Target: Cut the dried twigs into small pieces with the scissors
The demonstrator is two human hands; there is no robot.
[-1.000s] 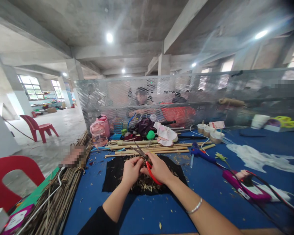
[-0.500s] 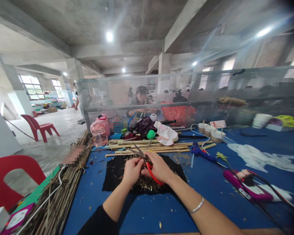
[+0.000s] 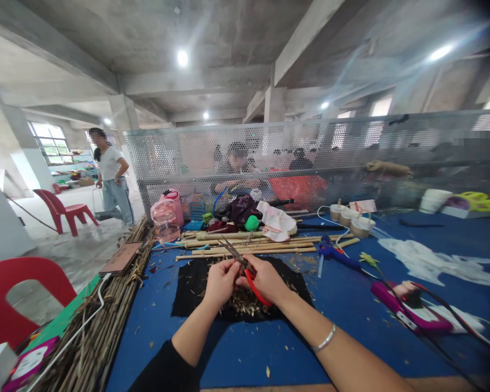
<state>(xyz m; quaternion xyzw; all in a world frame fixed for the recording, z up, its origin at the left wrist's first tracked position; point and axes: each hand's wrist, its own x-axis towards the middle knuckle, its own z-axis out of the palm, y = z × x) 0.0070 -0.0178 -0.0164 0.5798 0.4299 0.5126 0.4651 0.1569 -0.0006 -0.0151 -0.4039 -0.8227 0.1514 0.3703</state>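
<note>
Hands point(image 3: 221, 282) close together, scissors point(image 3: 252, 287) in right point(image 3: 268, 279)

Between our forearms, the blue table point(image 3: 261, 354) carries only scattered flakes, so a hand could slide through there. On our left, an open strip runs between the black cloth point(image 3: 185, 286) and the twig bundle point(image 3: 102, 326), which walls off that edge. On our right, a wider lane lies between the cloth and the magenta power strip point(image 3: 408, 311); farther up, the blue glue gun point(image 3: 345, 258) and its cord narrow it. Straight ahead, past our red-handled scissors point(image 3: 255, 291), bamboo sticks point(image 3: 253, 252) lie crosswise, bundled fabric point(image 3: 239, 211) heaps behind them, and the perforated metal partition point(image 3: 171, 155) stops any forward reach.
</note>
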